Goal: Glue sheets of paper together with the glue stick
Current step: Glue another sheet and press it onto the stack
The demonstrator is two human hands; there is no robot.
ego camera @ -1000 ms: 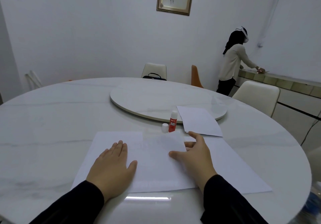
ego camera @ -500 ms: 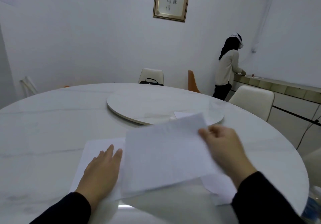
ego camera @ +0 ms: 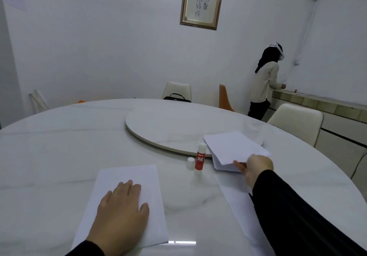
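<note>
Glue stick stands upright on the table, uncapped, its cap just beside it at 9 o'clock. It sits at the near edge of the turntable, about 12 o'clock from my view centre. Nobody is holding it.

Sheet lies flat at 7 o'clock from the stick, my left hand pressing on it, palm down, fingers straight, nothing gripped. At 3 o'clock from the stick my right hand pinches the near corner of a stack, which rests partly on the turntable rim. Another sheet runs under my right sleeve toward 5 o'clock.

Progress, my read: one sheet is laid out and held ready, no glue visible on it, the stick open but untouched. So I judge this is between rounds, a batch going onto the stack, next pair not yet glued. Left to do: pick up the stick, spread glue, lay a sheet on, press.

Hard to tell: whether the stack's sheets are actually bonded, how many there are, and whether the stack is being set down or lifted. The sleeve hides most of the right-hand sheet. White paper on white marble blurs the edges. Any glue film would not show at this resolution.
</note>
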